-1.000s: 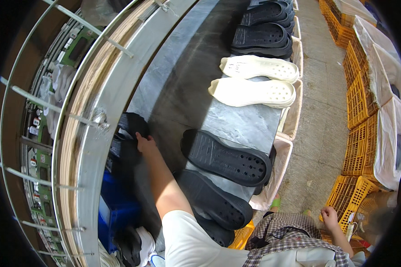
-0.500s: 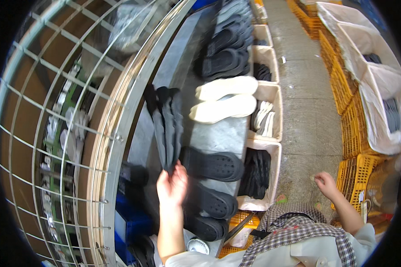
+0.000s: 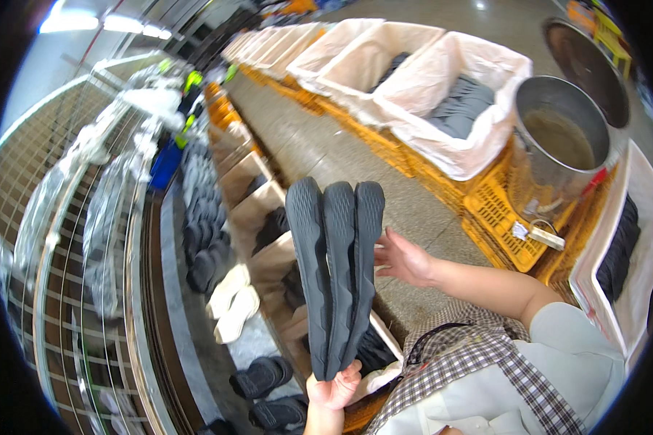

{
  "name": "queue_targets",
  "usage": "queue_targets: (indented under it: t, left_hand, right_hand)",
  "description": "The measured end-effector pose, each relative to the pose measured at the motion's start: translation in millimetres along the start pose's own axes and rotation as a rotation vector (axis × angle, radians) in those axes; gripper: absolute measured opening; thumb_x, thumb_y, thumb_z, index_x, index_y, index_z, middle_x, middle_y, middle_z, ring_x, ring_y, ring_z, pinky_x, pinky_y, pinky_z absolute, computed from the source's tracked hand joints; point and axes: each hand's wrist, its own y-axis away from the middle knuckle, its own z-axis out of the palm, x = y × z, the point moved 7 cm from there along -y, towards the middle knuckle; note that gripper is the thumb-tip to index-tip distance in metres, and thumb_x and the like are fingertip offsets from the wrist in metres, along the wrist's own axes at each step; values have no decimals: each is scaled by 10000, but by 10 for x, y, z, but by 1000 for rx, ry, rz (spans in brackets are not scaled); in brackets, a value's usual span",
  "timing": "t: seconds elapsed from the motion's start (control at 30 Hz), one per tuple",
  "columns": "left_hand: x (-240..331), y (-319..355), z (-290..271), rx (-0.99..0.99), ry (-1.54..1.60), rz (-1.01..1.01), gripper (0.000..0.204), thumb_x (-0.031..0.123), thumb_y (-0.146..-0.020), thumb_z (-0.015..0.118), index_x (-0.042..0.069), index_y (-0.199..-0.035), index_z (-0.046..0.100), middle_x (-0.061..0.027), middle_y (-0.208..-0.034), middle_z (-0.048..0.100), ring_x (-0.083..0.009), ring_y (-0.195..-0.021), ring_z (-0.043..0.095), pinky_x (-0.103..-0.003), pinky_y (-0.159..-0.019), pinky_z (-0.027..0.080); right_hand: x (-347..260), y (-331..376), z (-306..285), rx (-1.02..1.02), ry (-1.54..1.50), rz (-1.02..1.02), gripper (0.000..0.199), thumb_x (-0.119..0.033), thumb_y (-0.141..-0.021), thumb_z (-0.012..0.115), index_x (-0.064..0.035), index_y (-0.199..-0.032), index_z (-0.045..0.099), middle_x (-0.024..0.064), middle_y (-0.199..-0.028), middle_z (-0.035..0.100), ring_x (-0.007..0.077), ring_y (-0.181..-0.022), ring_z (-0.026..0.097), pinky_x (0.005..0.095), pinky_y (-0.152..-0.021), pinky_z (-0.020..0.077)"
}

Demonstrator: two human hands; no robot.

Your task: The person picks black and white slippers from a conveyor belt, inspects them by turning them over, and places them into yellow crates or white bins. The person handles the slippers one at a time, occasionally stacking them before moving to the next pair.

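The left hand (image 3: pixel 334 389) closes around the near ends of three dark soles (image 3: pixel 339 275), best pinched evenly together. At right, the right hand (image 3: pixel 408 261) spreads open, contact unclear.

strip lights (image 3: pixel 69 21) lit upper left; grey floor (image 3: pixel 290 130); wire mesh rack (image 3: pixel 42 304) left of grey bench (image 3: pixel 248 348).

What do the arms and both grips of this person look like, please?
The left grip and right grip are both bare hands, without gloves. The right arm is bare below a plain, pale short sleeve. The left arm shows only a bare part near the wrist.
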Motion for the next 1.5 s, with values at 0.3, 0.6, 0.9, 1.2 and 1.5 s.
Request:
queue_targets:
  t: [0.3,0.6,0.9,1.2,1.5]
  left_hand:
    - [-332,-852,-495,163,-369,-156,317,269,-875,485,52,-1062,621,-99,-1031,662,-240,-852,630,-364,-599,500]
    - [-341,-1503,-885,407,-489,-223,313,376,-893,519,97,-980,631,-57,-925,680,-205,-731,651,-309,-501,525]
    - [-216,-1803,-824,359,-376,-148,381,352,-923,483,52,-1136,583,-94,-1142,626,-241,-1006,618,-377,-808,535]
    - [417,-2067,-557,400,-546,-73,597,504,-909,448,-11,-1188,567,-208,-1140,615,-376,-1012,609,-503,-923,479]
    - [-212,-1027,-363,305,-227,0,557,372,-924,520,20,-1341,411,-185,-1294,512,-355,-1135,536,-499,-992,420]
  right_hand:
    - [-539,714,-266,173,-310,-170,782,-701,-869,357,-107,-1374,417,79,-1418,411,251,-1264,400,424,-1079,284]
    - [-672,1058,-317,221,-193,-440,638,-621,-926,351,-119,-1302,470,38,-1304,500,167,-1184,449,360,-1036,336]
    - [-514,1044,-211,129,-231,-241,590,-575,-952,328,-107,-1262,511,61,-1203,573,192,-1130,503,355,-1002,372]
    - [196,1140,-175,-69,-496,302,596,-205,-835,481,-18,-1385,346,190,-1288,520,271,-1027,621,414,-951,466]
    - [78,1003,-2,-98,-15,-3,788,-28,-728,511,-13,-1456,209,158,-1395,394,244,-1260,434,346,-1049,374]
